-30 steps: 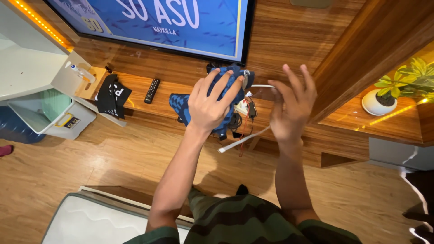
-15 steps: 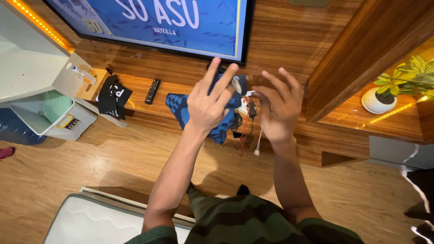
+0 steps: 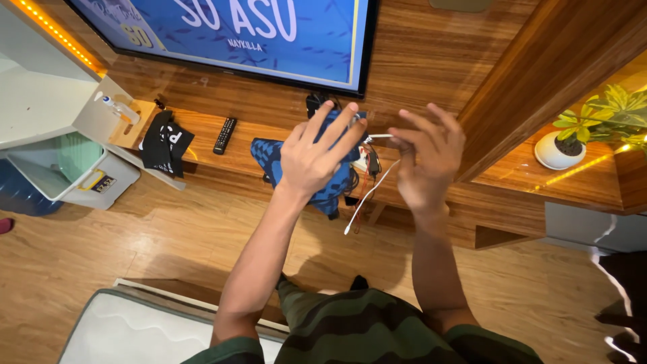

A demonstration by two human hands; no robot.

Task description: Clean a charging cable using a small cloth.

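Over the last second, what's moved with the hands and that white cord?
The right hand drew in and curled, pinching the white cord, whose loose end swung down, then out left. The left hand stayed pressed on the blue patterned cloth. The remote and potted plant kept their places.

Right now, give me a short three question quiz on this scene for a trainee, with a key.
1. True or false: the left hand rests on the blue checked cloth pouch.
2. What does the right hand pinch: A a black remote control, B a thin white cord, C a potted plant?
3. Fill in: the slim black remote control lies on the long wooden ____ under the screen.

Key: 1 true. 2 B. 3 shelf.
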